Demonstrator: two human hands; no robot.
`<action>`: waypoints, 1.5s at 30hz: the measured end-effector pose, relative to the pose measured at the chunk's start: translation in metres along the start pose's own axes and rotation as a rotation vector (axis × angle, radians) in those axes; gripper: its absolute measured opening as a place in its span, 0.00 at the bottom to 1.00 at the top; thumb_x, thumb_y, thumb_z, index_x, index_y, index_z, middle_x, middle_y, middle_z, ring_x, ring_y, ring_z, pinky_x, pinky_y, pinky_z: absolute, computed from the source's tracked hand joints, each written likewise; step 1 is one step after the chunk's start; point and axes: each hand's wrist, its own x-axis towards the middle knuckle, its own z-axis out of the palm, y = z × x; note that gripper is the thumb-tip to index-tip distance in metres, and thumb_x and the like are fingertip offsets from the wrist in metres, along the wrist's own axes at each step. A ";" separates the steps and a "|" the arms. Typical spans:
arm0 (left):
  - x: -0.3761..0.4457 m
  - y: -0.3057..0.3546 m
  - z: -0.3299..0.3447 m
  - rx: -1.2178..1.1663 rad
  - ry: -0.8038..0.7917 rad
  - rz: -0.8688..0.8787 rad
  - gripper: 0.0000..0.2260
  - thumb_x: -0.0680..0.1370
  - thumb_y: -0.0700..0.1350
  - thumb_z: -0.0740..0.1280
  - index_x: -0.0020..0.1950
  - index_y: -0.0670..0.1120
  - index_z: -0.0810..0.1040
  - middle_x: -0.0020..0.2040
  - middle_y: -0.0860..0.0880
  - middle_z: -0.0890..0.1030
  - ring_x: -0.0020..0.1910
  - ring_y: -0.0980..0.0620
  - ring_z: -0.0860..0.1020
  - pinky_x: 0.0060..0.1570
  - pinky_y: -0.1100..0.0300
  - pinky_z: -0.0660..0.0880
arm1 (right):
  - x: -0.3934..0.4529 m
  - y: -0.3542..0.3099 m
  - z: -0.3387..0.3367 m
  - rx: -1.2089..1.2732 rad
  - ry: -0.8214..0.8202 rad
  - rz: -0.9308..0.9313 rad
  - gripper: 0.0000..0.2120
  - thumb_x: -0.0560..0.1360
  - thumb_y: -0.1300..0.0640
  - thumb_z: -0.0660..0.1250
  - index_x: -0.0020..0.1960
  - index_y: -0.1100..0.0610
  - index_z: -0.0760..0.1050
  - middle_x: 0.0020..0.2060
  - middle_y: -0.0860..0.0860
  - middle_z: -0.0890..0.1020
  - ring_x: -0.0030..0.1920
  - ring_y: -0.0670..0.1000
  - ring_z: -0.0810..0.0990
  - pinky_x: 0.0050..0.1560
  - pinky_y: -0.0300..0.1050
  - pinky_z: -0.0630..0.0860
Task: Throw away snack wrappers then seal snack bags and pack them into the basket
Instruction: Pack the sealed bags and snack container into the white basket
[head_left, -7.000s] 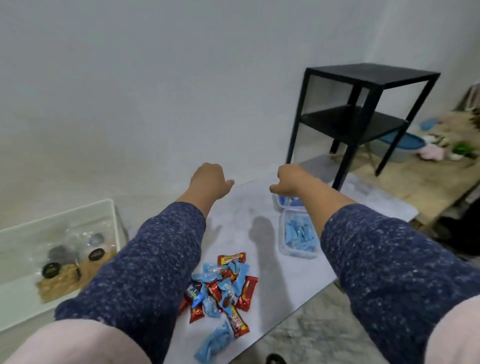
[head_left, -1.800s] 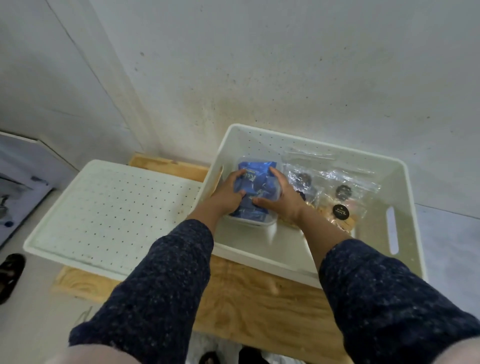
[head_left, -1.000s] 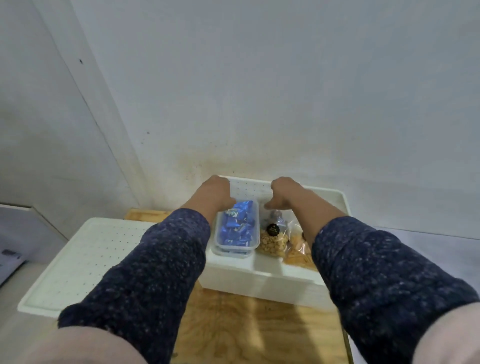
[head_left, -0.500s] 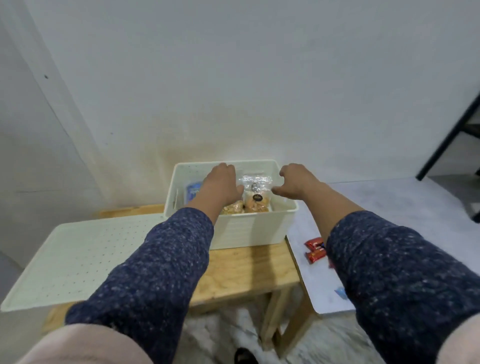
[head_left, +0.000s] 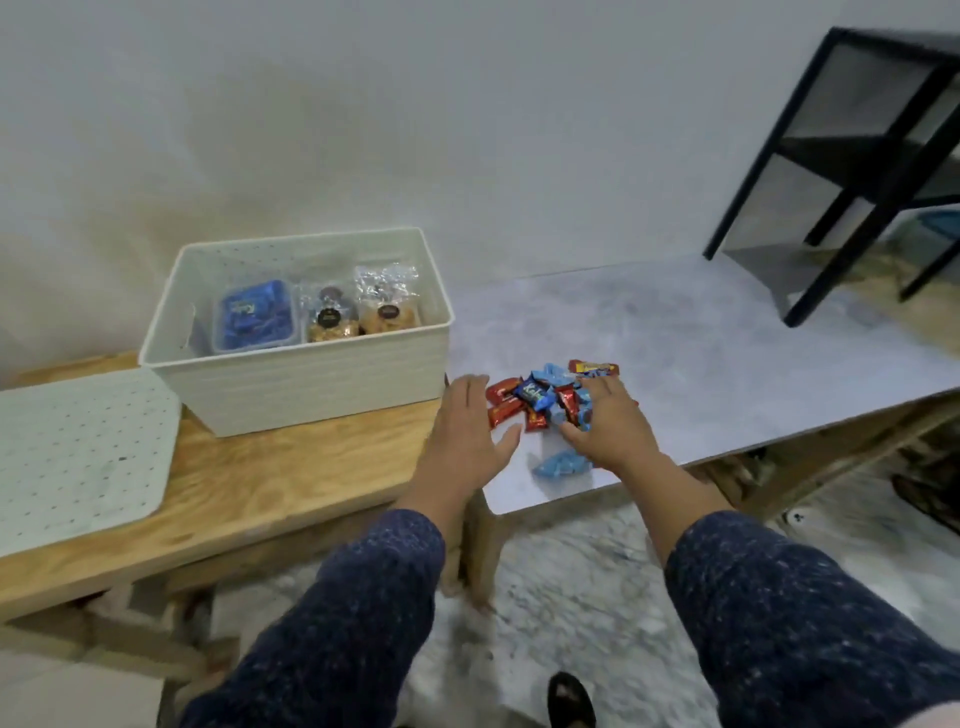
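Wrappers (head_left: 550, 402), crinkly red and blue foil with lettering too blurred to read, lie heaped on the pale marbled worktop (head_left: 727, 364). Both hands, left (head_left: 467, 434) and right (head_left: 610, 426), spread flat-fingered beside them. Perforated white plastic basket (head_left: 322, 379) alongside.

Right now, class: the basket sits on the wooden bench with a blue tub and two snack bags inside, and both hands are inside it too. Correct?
Not quite. The head view shows both hands, left and right, outside the basket, at the wrapper pile on the grey table. The rest stands.

Grey tabletop (head_left: 701, 358) lies bare right of the wrappers (head_left: 550, 400); basket (head_left: 322, 374) (left) and black shelf (head_left: 852, 171) (far right) bound it.
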 end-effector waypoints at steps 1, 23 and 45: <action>-0.005 0.003 0.019 0.004 -0.031 -0.025 0.34 0.73 0.56 0.67 0.72 0.42 0.60 0.69 0.44 0.64 0.70 0.47 0.62 0.70 0.57 0.60 | -0.001 0.017 0.005 0.006 -0.002 0.004 0.33 0.72 0.49 0.68 0.72 0.59 0.61 0.70 0.56 0.65 0.70 0.56 0.65 0.66 0.49 0.68; 0.064 -0.018 0.181 0.174 -0.073 -0.088 0.33 0.64 0.70 0.64 0.68 0.63 0.66 0.74 0.48 0.57 0.74 0.45 0.55 0.70 0.38 0.53 | 0.106 0.172 0.091 0.054 0.044 -0.375 0.35 0.63 0.34 0.66 0.68 0.37 0.63 0.74 0.52 0.59 0.73 0.56 0.60 0.69 0.61 0.60; 0.064 0.013 0.163 0.211 0.031 -0.085 0.13 0.80 0.50 0.58 0.59 0.44 0.72 0.54 0.46 0.73 0.46 0.47 0.76 0.38 0.57 0.73 | 0.109 0.143 0.070 0.094 0.025 -0.332 0.16 0.73 0.59 0.64 0.60 0.59 0.69 0.55 0.58 0.70 0.49 0.58 0.74 0.43 0.43 0.67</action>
